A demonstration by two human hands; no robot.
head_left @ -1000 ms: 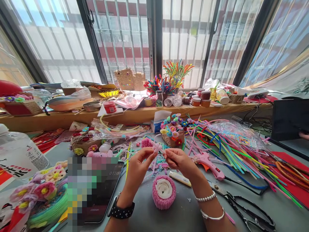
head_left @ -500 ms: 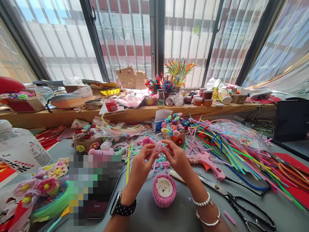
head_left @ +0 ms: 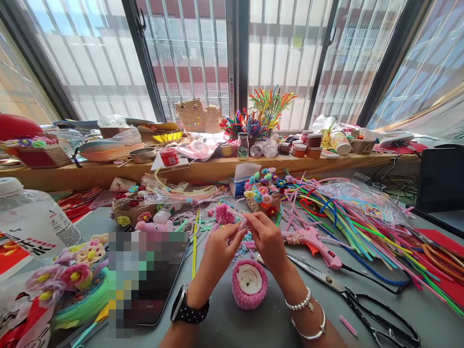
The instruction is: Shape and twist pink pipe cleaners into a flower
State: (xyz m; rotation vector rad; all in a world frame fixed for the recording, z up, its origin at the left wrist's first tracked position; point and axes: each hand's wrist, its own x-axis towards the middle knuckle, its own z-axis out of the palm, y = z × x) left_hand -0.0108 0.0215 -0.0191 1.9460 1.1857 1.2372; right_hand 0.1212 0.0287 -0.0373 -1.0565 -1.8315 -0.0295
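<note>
My left hand (head_left: 220, 249) and my right hand (head_left: 268, 244) meet above the middle of the table, fingertips pinched together. Between them they grip a pale pink pipe cleaner (head_left: 243, 224), partly hidden by the fingers. Just beyond the fingertips is a fluffy pink flower (head_left: 224, 214); whether it is joined to the held piece I cannot tell. Below the hands stands a round pink ribbed pot (head_left: 250, 303) with a rolled white filling (head_left: 249, 279). Scattered pipe cleaner snippets (head_left: 248, 245) lie behind the hands.
Right of my hands are a pink glue gun (head_left: 319, 246), large black-handled scissors (head_left: 340, 287) and a heap of coloured pipe cleaners (head_left: 348, 227). A phone (head_left: 159, 285) and a flower-trimmed green piece (head_left: 79, 304) lie left. Behind stands a basket of small flowers (head_left: 266, 198).
My hands have closed in tighter around the pale pink piece, the right fingers curling more. The fluffy pink flower shows more fully. The view has shifted slightly.
</note>
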